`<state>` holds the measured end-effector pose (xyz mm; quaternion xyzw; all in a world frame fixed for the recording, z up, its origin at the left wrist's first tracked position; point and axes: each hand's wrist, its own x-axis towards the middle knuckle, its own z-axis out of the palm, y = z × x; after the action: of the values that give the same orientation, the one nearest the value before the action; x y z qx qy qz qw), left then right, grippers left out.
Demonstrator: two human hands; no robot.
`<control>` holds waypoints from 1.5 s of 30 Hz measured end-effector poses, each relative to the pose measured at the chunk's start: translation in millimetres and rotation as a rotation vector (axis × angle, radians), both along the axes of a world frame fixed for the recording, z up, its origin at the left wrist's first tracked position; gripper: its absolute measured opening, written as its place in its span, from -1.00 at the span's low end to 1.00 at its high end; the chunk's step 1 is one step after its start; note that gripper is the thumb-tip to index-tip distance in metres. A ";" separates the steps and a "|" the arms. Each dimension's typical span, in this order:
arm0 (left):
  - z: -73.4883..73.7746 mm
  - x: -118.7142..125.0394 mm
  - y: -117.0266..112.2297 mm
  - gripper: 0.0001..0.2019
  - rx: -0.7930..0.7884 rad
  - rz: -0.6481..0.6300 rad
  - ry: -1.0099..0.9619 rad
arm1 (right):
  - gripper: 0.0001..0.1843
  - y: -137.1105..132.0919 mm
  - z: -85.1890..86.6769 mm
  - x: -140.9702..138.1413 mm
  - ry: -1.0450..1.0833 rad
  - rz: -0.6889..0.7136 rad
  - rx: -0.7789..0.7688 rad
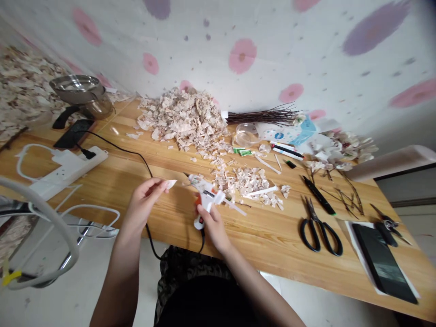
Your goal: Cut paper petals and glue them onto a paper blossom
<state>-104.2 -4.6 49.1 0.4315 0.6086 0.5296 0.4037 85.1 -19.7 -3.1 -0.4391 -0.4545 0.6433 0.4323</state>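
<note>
Single head-worn camera, near above table (272,240), facing forward-down past hands (145,200) toward patterned wall (211,50).

Wooden table (272,245), with a large heap of pale petals (185,116) near the back edge and a smaller heap of bits (252,179) in front. To the left, a white power strip (76,172) and a dark phone (73,134). Right of the large heap, a bundle of thin dark twigs (262,116), a clear dish (247,135) and small green packets (245,153). Further right, a few pens (288,152), a black marker (318,195), black-handled scissors (311,232) near it, and a white sheet (363,254) under a black tablet (381,265).
</note>
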 end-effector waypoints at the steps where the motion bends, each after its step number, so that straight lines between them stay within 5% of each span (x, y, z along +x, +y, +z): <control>1: 1.7 -3.9 -2.8 -0.72 -0.003 0.030 -0.034 | -0.54 8.0 2.1 -12.9 0.029 0.017 -0.022; 8: 14.7 -14.2 -15.5 -0.69 0.027 0.113 -0.226 | -0.67 94.8 8.8 -125.0 0.093 0.139 -0.086; 12: 18.5 -15.6 -23.1 -0.71 0.006 0.119 -0.267 | -0.71 123.2 19.1 -142.6 -0.047 0.173 -0.057; 15: 19.6 -19.1 -27.1 -0.70 -0.013 0.155 -0.295 | -0.77 108.3 30.9 -103.2 -0.207 0.204 0.024; 20: 18.3 -19.6 -26.4 -0.67 -0.033 0.201 -0.316 | -0.92 49.5 43.4 34.4 -0.500 0.231 0.159; 24: 13.6 -5.6 -18.7 -0.64 -0.084 0.168 -0.337 | -0.85 35.6 32.4 113.9 -0.778 0.012 0.203; 30: 3.9 21.1 -8.3 -0.63 -0.136 0.092 -0.325 | -0.78 40.3 6.0 122.2 -0.819 -0.064 0.297; 45: 8.3 98.3 -11.9 -0.76 -0.193 -0.204 -0.147 | -0.94 29.8 2.5 135.8 -0.171 -0.362 0.336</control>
<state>-6.0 -16.5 57.5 0.4102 0.5786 0.4551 0.5383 220.8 10.1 -0.6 -0.4880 -0.5038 0.4314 0.5674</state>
